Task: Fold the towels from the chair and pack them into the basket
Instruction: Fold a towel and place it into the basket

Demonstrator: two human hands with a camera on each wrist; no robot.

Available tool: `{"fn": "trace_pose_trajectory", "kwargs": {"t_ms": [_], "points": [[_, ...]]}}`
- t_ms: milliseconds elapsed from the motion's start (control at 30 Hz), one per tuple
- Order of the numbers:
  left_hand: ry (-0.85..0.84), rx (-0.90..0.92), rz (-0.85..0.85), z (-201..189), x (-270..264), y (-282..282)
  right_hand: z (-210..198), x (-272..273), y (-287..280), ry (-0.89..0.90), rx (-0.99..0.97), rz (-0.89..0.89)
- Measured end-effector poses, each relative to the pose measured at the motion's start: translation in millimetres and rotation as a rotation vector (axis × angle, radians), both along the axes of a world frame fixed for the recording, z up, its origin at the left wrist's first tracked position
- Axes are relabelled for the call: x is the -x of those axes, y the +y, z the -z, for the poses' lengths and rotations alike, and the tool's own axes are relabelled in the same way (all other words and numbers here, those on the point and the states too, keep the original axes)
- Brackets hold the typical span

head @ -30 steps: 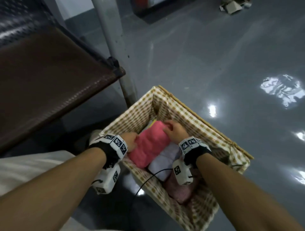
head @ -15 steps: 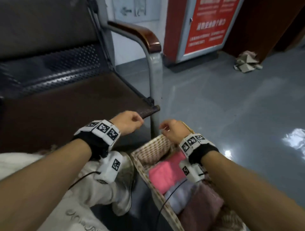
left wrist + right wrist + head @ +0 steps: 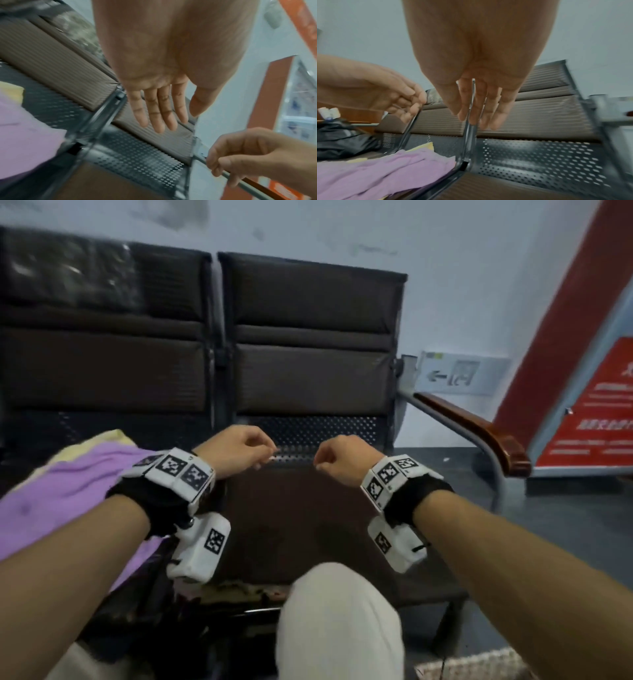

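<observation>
A purple towel [image 3: 68, 498] lies spread on the left chair seat, with a yellow towel [image 3: 106, 436] showing under its far edge. The same purple towel [image 3: 385, 173] shows in the right wrist view and as the purple towel [image 3: 25, 142] in the left wrist view. My left hand [image 3: 263, 458] hovers beside the towel's right edge, above the right seat [image 3: 301, 525], holding nothing. My right hand [image 3: 320, 463] hangs empty a little to its right. In the wrist views the left hand [image 3: 163, 115] and the right hand [image 3: 481, 115] have relaxed, nearly straight fingers. Only a corner of the basket [image 3: 479, 666] shows at the bottom right.
Two dark chairs stand against a pale wall, with a wooden armrest [image 3: 479, 426] on the right. My knee in light trousers [image 3: 339, 618] is in front of the seat. A red sign board [image 3: 599, 412] leans at far right. A black bag [image 3: 342, 140] lies past the towels.
Both hands let go of the pink towel in the basket and rose to the chair seat. The head view swung up from the basket to the chairs.
</observation>
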State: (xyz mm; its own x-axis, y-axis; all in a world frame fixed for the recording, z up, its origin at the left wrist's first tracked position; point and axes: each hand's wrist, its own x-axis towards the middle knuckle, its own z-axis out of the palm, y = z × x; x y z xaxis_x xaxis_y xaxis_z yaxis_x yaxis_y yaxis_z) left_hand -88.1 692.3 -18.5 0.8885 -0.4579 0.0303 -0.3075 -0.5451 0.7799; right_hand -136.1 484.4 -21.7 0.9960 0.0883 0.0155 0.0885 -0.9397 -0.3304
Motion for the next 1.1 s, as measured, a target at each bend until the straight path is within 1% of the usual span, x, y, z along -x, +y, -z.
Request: {"fn": "trace_pose_trajectory", "kwargs": {"t_ms": [100,267,367,467,567,700,767,833,867,933,1033,1100], "points": [[0.031,-0.024,-0.076,25,-25,58,8,-44,53,0.041,0.017,-0.099],[0.019,-0.253,-0.253,72,-56,152,49,-99,141,0.086,-0.004,-0.247],[0.070,-0.357,-0.311,99,-62,189,82,-119,185,0.134,-0.027,-0.341],[0.093,-0.523,-0.257,121,-63,206,114,-130,223,0.205,-0.051,-0.406],[0.065,-0.582,-0.211,133,-64,214,136,-134,250,0.245,-0.124,-0.430],[0.105,-0.692,-0.138,143,-62,219,150,-135,264,0.189,-0.107,-0.451],[0.074,-0.725,-0.099,145,-63,217,152,-136,264,0.155,-0.131,-0.424],[0.039,-0.704,-0.062,141,-61,218,148,-133,261,0.145,-0.194,-0.381],[0.038,-0.659,-0.053,136,-61,218,145,-131,258,0.137,-0.231,-0.360],[0.033,-0.527,-0.064,124,-60,218,134,-128,248,0.080,-0.273,-0.342],[-0.054,-0.328,-0.117,101,-56,207,108,-118,222,-0.050,-0.311,-0.351],[-0.100,-0.186,-0.143,86,-51,191,91,-109,201,-0.104,-0.357,-0.367]]}}
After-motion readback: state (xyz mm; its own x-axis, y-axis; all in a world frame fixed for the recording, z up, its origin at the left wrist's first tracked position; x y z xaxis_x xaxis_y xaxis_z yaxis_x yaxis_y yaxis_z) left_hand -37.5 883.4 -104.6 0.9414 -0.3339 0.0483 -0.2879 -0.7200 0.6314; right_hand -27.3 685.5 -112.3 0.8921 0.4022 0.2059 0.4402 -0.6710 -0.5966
